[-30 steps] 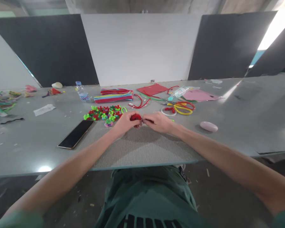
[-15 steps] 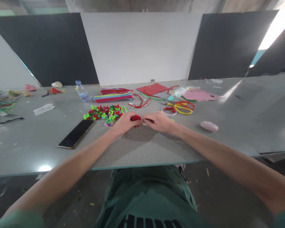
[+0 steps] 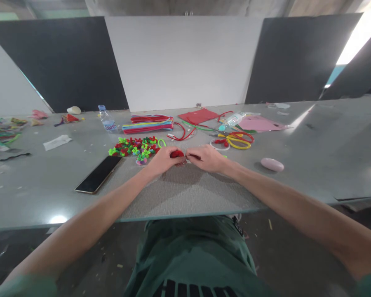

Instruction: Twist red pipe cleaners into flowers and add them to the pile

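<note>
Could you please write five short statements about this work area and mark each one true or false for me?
1. The left hand holds a red piece. True.
2. The black phone lies to the right of both hands. False: the black phone lies to the left of both hands.
3. The bundle of coloured stems lies beyond the pile of flower-like pieces. True.
4. The bottle with the blue cap lies on its side. False: the bottle with the blue cap stands upright.
5. The right hand is touching the pink oval object. False: the pink oval object lies apart from the right hand.
</note>
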`<action>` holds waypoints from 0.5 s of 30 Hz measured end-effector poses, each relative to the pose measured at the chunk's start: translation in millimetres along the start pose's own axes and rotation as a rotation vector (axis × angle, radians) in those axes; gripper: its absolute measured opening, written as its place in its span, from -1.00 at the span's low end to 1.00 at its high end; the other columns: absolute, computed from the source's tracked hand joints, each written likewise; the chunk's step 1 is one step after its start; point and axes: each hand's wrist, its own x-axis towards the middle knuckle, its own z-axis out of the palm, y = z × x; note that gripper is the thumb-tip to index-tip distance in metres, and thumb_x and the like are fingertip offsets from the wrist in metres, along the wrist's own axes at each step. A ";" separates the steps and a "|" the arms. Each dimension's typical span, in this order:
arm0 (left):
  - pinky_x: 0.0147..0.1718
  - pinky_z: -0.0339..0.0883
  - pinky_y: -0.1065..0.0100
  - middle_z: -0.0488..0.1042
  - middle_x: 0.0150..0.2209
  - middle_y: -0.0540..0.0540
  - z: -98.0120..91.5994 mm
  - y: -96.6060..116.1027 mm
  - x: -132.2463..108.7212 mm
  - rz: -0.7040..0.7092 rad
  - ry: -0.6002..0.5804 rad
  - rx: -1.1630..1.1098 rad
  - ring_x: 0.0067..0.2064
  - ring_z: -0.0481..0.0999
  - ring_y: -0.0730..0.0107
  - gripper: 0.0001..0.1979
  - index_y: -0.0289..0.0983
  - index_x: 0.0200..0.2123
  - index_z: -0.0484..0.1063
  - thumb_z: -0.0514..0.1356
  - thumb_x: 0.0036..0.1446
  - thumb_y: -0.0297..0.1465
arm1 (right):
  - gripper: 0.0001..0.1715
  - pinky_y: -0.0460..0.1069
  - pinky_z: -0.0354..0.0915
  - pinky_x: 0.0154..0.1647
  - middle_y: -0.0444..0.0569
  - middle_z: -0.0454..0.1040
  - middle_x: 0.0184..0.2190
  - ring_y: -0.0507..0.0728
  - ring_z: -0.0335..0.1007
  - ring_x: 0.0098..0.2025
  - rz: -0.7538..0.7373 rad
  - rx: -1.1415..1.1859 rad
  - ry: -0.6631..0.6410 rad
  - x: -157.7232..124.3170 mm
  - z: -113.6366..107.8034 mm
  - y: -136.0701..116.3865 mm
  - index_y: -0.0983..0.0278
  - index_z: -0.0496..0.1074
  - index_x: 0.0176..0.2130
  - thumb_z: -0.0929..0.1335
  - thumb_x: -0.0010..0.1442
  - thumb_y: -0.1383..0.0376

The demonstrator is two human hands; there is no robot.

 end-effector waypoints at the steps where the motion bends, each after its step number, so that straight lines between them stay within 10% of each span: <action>1: -0.26 0.47 0.35 0.63 -0.39 -0.09 -0.2 -0.4 0.4 0.004 -0.002 0.004 -0.35 0.59 0.38 -0.91 -0.31 -0.34 0.57 0.36 0.16 -0.40 | -0.73 -0.01 -0.08 -0.38 -0.14 0.37 -0.50 0.03 0.10 -0.47 -0.001 0.001 0.001 0.0 0.1 0.0 0.24 0.42 -0.35 0.24 0.37 0.32; 15: -0.26 0.46 0.34 0.63 -0.38 -0.10 1.1 -0.6 -0.1 -0.001 -0.017 -0.027 -0.34 0.60 0.37 -0.90 -0.31 -0.35 0.56 0.34 0.17 -0.38 | -0.75 -0.01 -0.08 -0.39 -0.15 0.34 -0.52 0.03 0.09 -0.47 -0.002 0.007 0.011 0.2 -0.5 -0.4 0.24 0.42 -0.35 0.25 0.36 0.33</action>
